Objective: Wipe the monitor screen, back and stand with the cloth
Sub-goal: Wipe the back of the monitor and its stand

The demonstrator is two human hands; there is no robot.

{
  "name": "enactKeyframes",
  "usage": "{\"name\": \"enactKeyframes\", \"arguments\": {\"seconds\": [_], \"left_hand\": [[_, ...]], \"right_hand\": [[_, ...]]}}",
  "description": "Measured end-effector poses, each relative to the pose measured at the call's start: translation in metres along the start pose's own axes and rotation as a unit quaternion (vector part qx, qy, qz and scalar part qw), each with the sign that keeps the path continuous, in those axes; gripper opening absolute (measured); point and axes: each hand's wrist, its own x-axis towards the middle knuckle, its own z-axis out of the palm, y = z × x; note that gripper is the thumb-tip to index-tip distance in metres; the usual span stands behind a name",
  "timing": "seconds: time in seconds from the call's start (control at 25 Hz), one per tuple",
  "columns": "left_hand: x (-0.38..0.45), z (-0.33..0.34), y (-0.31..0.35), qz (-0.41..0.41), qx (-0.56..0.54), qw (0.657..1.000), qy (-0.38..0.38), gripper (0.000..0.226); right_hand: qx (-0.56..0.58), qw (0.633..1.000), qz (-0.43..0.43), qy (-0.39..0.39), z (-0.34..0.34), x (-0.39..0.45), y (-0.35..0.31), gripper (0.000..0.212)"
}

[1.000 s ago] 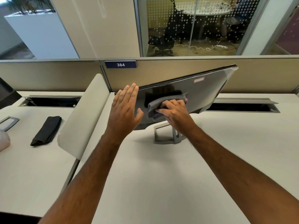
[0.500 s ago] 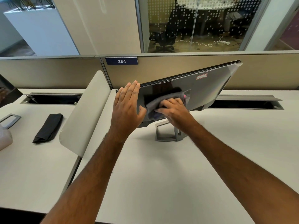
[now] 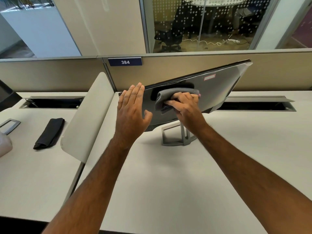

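Our right hand (image 3: 184, 105), fingers bunching the grey cloth (image 3: 170, 97), has slid slightly rightward across the monitor (image 3: 217, 92); left hand (image 3: 131, 108), fingers straight, still braces its edge; the wiping pass continues.

A monitor (image 3: 217, 92) stands on its stand (image 3: 177, 135) near the rear edge of a desk (image 3: 168, 183), tilted so its right end rises toward the partition (image 3: 185, 71) behind it. The person's left hand (image 3: 131, 112) lies flat against the monitor's left end; the right hand (image 3: 185, 107), just beside it, presses a cloth (image 3: 168, 97) to the panel above the stand. A cable slot (image 3: 258, 105) runs along the desk's rear edge, right of the monitor. A divider panel (image 3: 89, 115) stands along the desk's left edge. On the neighbouring desk (image 3: 33, 174) beyond it, a folded cloth (image 3: 49, 133) lies near the divider, with another slot (image 3: 52, 103) at that desk's rear edge. A number plate (image 3: 125, 61) sits on the partition's top, left of the monitor.
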Motion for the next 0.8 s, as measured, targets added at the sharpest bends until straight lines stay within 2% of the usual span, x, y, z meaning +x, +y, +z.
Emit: {"name": "enactKeyframes", "arguments": {"seconds": [0.16, 0.24, 0.44, 0.56, 0.64, 0.8], "left_hand": [[0.0, 0.0, 0.001, -0.001, 0.0, 1.0, -0.003, 0.074], [0.0, -0.001, 0.002, 0.0, -0.002, 1.0, -0.001, 0.074], [-0.001, 0.002, 0.003, -0.003, -0.002, 1.0, 0.007, 0.075], [-0.001, 0.004, 0.002, -0.007, -0.002, 1.0, 0.007, 0.076], [0.0, 0.004, 0.001, -0.005, -0.004, 1.0, 0.007, 0.076], [-0.001, 0.001, 0.0, 0.007, 0.003, 1.0, 0.005, 0.076]], "right_hand": [[-0.012, 0.994, -0.031, -0.108, 0.023, -0.038, 0.005, 0.039], [-0.025, 0.992, -0.011, -0.122, 0.021, -0.052, 0.013, 0.04], [-0.037, 0.998, 0.038, -0.042, 0.003, -0.04, 0.029, 0.035], [-0.033, 0.999, 0.01, -0.034, 0.01, -0.025, 0.01, 0.038], [-0.033, 0.997, -0.023, -0.07, 0.02, -0.031, -0.001, 0.041], [-0.044, 0.977, -0.037, -0.205, 0.037, -0.062, 0.0, 0.051]]}}
